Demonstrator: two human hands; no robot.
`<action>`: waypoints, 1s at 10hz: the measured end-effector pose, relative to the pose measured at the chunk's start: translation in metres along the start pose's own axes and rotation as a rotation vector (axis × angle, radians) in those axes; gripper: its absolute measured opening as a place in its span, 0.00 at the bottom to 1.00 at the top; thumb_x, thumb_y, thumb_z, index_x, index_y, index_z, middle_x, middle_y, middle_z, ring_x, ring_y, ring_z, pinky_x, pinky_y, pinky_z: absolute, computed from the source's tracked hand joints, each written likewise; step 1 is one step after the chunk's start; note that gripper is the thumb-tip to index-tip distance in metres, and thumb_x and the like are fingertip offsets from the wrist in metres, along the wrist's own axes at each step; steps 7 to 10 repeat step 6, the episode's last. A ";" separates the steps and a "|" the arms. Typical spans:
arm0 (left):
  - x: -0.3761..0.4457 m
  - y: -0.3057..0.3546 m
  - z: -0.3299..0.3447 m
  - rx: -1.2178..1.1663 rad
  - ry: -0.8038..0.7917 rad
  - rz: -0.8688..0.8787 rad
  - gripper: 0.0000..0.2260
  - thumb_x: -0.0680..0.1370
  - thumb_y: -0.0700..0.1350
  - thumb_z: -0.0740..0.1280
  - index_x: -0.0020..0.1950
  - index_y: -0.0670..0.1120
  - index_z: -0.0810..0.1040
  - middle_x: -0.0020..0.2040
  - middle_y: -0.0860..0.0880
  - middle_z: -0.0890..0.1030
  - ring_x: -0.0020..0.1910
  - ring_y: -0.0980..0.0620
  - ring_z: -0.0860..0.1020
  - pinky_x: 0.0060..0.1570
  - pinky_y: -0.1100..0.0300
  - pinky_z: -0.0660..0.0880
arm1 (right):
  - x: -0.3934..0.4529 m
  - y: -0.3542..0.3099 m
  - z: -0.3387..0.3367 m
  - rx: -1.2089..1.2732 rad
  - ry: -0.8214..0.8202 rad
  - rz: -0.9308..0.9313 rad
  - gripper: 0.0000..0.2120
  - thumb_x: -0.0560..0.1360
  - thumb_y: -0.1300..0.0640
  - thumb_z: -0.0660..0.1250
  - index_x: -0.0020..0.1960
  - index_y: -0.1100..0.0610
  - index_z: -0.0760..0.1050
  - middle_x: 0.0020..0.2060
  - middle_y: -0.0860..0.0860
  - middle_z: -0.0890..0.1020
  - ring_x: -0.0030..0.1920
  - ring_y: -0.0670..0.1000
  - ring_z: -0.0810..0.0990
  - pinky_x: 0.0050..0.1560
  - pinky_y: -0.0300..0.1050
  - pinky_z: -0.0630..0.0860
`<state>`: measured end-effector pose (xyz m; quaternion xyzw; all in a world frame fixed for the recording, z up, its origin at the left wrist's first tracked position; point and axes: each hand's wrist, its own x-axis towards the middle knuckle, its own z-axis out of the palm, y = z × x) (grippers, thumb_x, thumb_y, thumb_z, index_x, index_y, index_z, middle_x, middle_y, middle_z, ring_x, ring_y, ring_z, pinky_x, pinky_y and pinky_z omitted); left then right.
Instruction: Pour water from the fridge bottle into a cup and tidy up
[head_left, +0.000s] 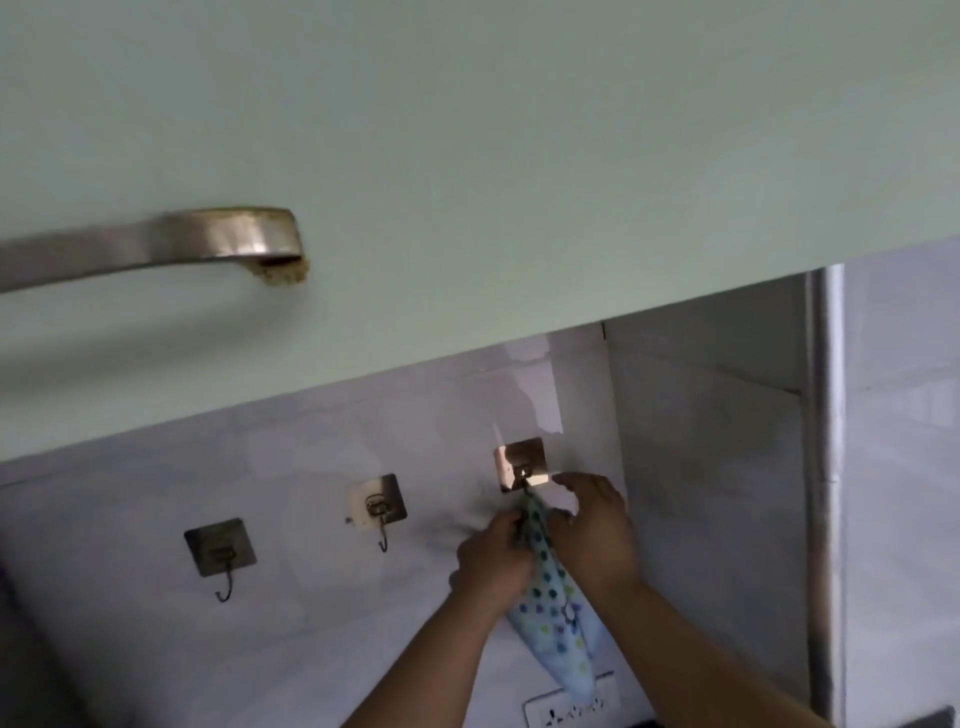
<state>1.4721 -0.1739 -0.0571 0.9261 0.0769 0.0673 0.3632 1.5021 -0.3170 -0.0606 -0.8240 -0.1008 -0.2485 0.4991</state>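
A light blue cloth (558, 618) with green and blue dots hangs from the rightmost wall hook (523, 465) on the tiled wall. My left hand (493, 558) grips the cloth's upper part from the left. My right hand (592, 530) holds the cloth from the right, with its index finger stretched toward the hook. The cloth's top end meets the hook between my hands. No bottle and no cup are in view.
Two bare metal hooks (378, 506) (221, 551) are stuck on the wall to the left. A pale green cabinet (467, 156) with a metal handle (156, 244) hangs overhead. A white wall socket (569, 706) sits below the cloth. A grey pipe (826, 467) runs down at right.
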 end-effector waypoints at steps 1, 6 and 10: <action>-0.003 -0.005 0.005 -0.133 -0.052 0.034 0.21 0.72 0.61 0.62 0.63 0.59 0.81 0.61 0.54 0.85 0.59 0.52 0.83 0.67 0.50 0.77 | -0.009 -0.010 -0.001 -0.037 -0.290 -0.005 0.16 0.79 0.62 0.67 0.66 0.57 0.77 0.56 0.55 0.84 0.56 0.55 0.83 0.49 0.37 0.71; -0.105 0.021 -0.084 0.042 0.148 0.117 0.20 0.85 0.54 0.62 0.78 0.53 0.72 0.77 0.51 0.74 0.74 0.50 0.73 0.71 0.57 0.68 | -0.037 -0.059 -0.041 -0.165 -0.418 0.042 0.25 0.78 0.45 0.64 0.73 0.50 0.68 0.64 0.55 0.78 0.61 0.60 0.80 0.63 0.58 0.78; -0.105 0.021 -0.084 0.042 0.148 0.117 0.20 0.85 0.54 0.62 0.78 0.53 0.72 0.77 0.51 0.74 0.74 0.50 0.73 0.71 0.57 0.68 | -0.037 -0.059 -0.041 -0.165 -0.418 0.042 0.25 0.78 0.45 0.64 0.73 0.50 0.68 0.64 0.55 0.78 0.61 0.60 0.80 0.63 0.58 0.78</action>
